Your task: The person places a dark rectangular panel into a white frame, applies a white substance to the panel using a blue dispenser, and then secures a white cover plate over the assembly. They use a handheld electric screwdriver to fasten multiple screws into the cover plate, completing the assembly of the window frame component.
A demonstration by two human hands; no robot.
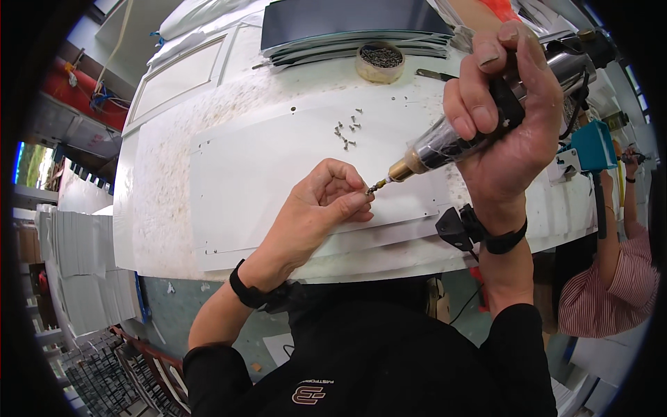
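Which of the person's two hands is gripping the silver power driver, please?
The right hand, wrapped around the body of the silver power driver; the left hand instead has its fingers curled close at the driver's tip.

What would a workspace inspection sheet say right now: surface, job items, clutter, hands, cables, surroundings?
Surface: white table with brownish marks.
Job items: white rectangular flat panel on the table; small loose silver screws on the panel; silver cylindrical power screwdriver with brass-coloured nose.
Clutter: round pale tub of small metal pieces; stack of dark-topped flat panels behind it.
Hands: left hand has its fingertips at the screwdriver's tip, anything pinched there too small to identify; right hand grips the screwdriver.
Cables: thin black cable below the table's near edge.
Surroundings: stacked white sheets at left; person in striped shirt at right.
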